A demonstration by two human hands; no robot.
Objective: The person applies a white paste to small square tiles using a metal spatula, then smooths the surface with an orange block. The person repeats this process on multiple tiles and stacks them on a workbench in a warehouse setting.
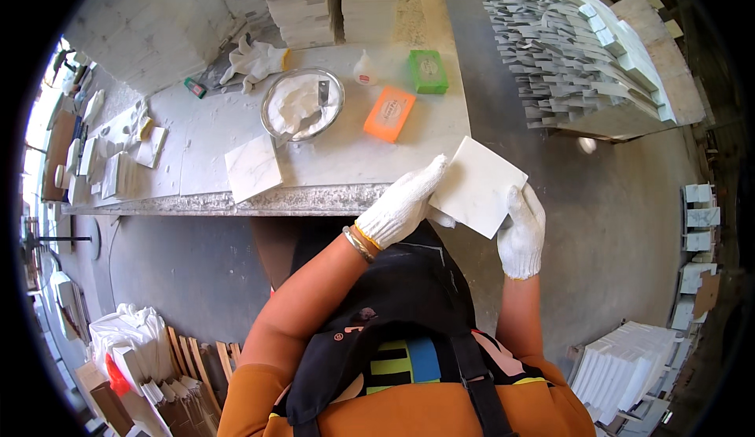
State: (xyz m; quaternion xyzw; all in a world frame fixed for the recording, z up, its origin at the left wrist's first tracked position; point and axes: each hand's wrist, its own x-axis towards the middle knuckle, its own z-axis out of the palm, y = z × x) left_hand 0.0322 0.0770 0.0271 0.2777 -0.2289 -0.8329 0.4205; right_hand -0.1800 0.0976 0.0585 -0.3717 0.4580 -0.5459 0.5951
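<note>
Between my two gloved hands I hold a square white marble tile (478, 189), tilted, just off the table's right front corner. My left hand (405, 201), in a white knit glove, grips the tile's left edge with the thumb on top. At the opposite edge, my right hand (522, 232) closes round the lower right corner. Another marble tile (253, 169) lies on the table, its corner over the front edge. Behind it stands a metal bowl (266, 120) of white paste with a small flat blade in it. An orange box (390, 114) lies beyond my left hand.
The stone-topped table (354, 165) carries a green box (428, 72), a small white bottle (364, 69), a loose glove (253, 62) and stacked tiles (296, 4). Marble pieces (119, 173) lie at the left. A big stack of stone strips (558, 59) stands right, and tiles (625, 366) lower right.
</note>
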